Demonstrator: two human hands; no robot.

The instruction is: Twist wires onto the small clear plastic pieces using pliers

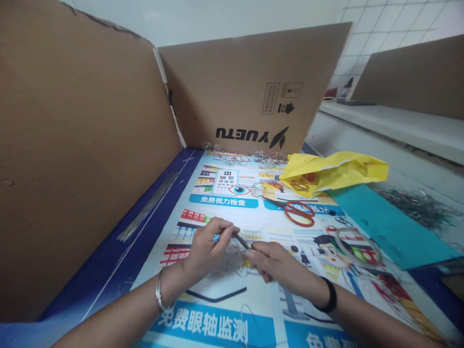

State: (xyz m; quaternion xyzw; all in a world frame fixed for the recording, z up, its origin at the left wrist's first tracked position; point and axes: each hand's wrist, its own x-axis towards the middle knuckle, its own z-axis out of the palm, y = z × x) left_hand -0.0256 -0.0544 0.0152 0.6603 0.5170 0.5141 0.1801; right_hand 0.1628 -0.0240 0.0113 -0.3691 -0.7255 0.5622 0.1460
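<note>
Two hands (213,244) (277,263), one metal tool (242,240), one pair of scissors (285,207), one yellow bag (340,171)

Your scissors (289,208) have orange-red handles, and the mat (263,304) under them is printed in white, light blue, red and yellow. Beyond the scissors you see a brown panel (250,96) with black print and a yellow bag (337,169) with red marks; to their right, a teal sheet (395,227). Nearer you than the scissors, your slim tool (242,240) is dark grey, your bangle (158,290) silver, your wristband (331,295) black.
</note>
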